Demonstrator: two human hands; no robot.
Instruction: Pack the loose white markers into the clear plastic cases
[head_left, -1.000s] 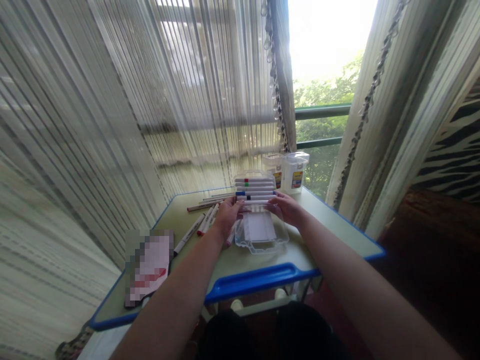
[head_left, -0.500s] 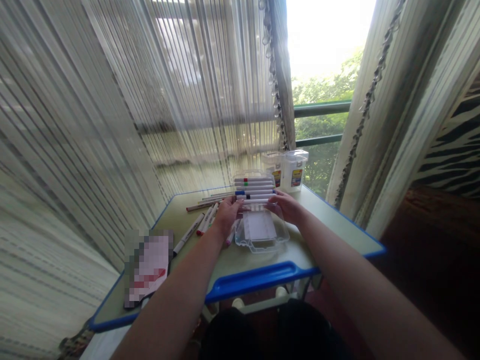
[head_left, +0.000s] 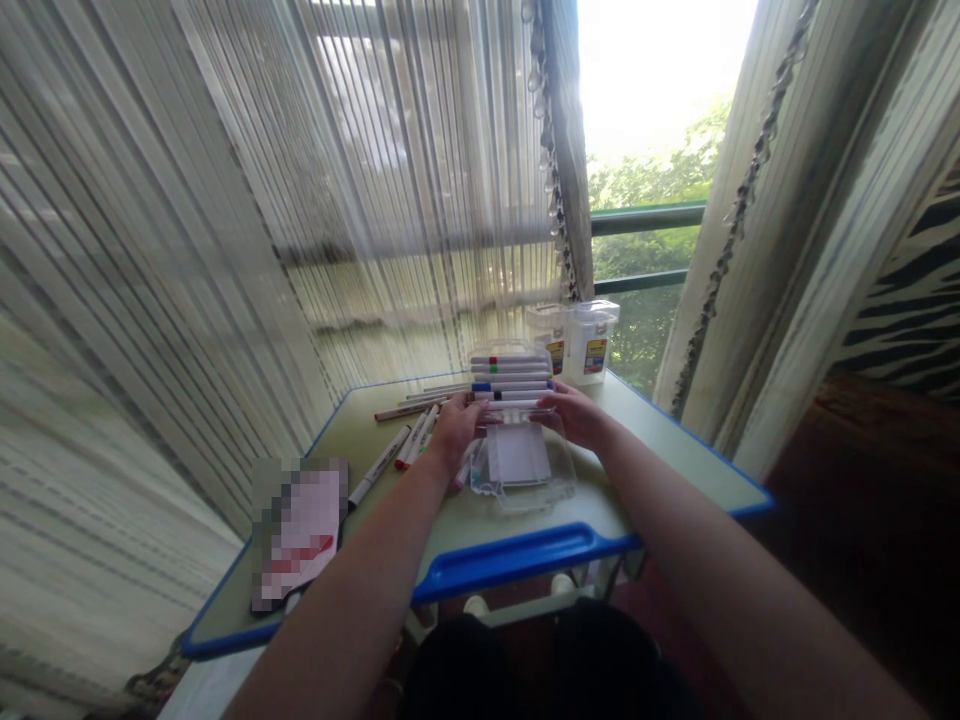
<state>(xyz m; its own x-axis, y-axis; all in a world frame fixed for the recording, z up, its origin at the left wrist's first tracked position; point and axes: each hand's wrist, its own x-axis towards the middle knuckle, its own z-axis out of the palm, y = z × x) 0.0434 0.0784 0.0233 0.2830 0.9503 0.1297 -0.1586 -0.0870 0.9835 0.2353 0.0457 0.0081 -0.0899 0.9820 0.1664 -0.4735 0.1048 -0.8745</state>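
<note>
A clear plastic case [head_left: 562, 470] lies open on the table, its lid side toward me and a white sheet inside it. Several white markers [head_left: 517, 386] with red, green, blue and black bands lie crosswise in its far half. My left hand [head_left: 456, 430] is closed at the left end of the nearest white marker [head_left: 517, 405], thumb on top. At that marker's right end, my right hand [head_left: 574, 412] pinches with thumb and fingers. The undersides of the fingers are hidden. Loose markers [head_left: 380, 468] lie left of my left hand.
Two clear containers [head_left: 591, 345] with labels stand at the table's back right. A pixelated flat object [head_left: 300, 535] lies at the left. The table [head_left: 660, 460] has a blue rim and a blue front tray [head_left: 517, 555]. Sheer curtains [head_left: 405, 200] hang behind.
The view has shifted very slightly. Both hands stay at the ends of the nearest marker, and the clear lid has tilted a little.
</note>
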